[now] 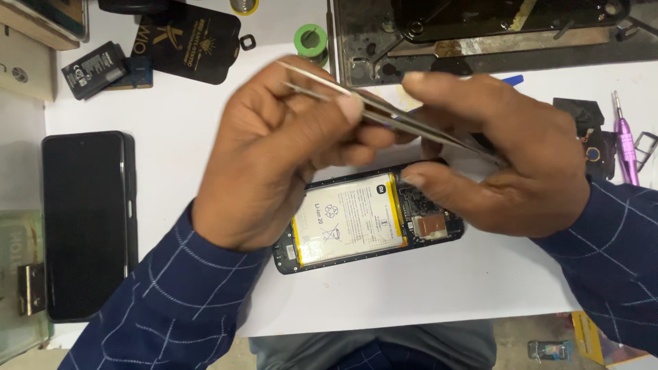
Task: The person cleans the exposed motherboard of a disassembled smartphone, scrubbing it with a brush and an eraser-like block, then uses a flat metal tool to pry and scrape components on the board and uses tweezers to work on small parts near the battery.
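While the white desk [445, 288] carries the opened phone [367, 219], battery up for access, both hands hover above it: left hand [274, 157] and right hand [507, 157] each pinched closed on metal tweezers [384, 109].

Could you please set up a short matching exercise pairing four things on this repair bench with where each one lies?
Things:
1. tweezers
2. opened phone
3. purple screwdriver
4. green solder spool

Places:
A. far right of the table
B. top centre, beside the metal jig
C. held between the left hand and right hand
D. flat on the white table, battery showing, under the hands

Pairs: 1-C, 2-D, 3-A, 4-B
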`<state>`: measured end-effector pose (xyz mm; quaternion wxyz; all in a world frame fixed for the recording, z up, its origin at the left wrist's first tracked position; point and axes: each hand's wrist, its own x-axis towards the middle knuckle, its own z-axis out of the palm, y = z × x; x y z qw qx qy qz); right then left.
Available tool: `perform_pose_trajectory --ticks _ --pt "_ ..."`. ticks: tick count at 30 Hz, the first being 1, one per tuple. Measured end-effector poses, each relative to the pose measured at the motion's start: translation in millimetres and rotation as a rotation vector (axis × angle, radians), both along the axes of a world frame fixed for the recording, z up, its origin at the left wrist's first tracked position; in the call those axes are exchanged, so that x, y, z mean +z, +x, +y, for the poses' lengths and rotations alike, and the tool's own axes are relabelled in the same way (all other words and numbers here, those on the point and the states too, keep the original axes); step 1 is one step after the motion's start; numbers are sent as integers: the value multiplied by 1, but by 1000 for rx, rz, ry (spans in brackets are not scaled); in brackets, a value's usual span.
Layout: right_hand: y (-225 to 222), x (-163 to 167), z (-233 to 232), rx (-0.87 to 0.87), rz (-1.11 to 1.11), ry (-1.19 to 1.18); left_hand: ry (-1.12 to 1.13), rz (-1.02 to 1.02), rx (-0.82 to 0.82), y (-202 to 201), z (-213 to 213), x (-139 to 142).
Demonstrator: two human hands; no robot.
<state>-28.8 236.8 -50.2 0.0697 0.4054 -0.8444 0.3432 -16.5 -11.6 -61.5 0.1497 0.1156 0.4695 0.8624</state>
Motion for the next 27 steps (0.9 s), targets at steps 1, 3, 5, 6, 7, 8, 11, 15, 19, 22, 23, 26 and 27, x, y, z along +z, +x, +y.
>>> perform_pose_trajectory --ticks 1,3,5,6,7,8,11,15,19,22,23,26,27 --pt "0 1 1 19 -59 -44 28 -4 -29 0 0 -1" --pt "1 2 4 56 -180 -131 50 -62 -76 1 4 -2" --pt "3 6 11 -40 -275 -153 -156 61 3 5 6 1" --pt "3 6 13 -88 -322 -164 -260 123 43 9 7 4" --pt "2 4 15 -119 -360 -301 -455 237 77 12 7 7" --pt "1 1 15 -151 -397 -438 -650 351 109 15 8 10" --pt "-16 -8 22 -101 -501 -657 -1018 711 183 19 15 13" --pt "-38 -10 42 37 -631 -592 -1179 981 156 20 23 8" --pt "-42 -17 48 43 -786 -722 -1245 1029 131 20 26 2" --pt "-38 -18 46 -51 -752 -695 -1334 966 75 20 24 3" --pt "-37 -18 46 -80 -696 -667 -1368 933 54 19 20 4" --pt "-33 -19 44 -130 -687 -688 -1456 877 27 14 6 8" --pt "-30 -20 43 -121 -695 -715 -1483 866 23 13 3 8"
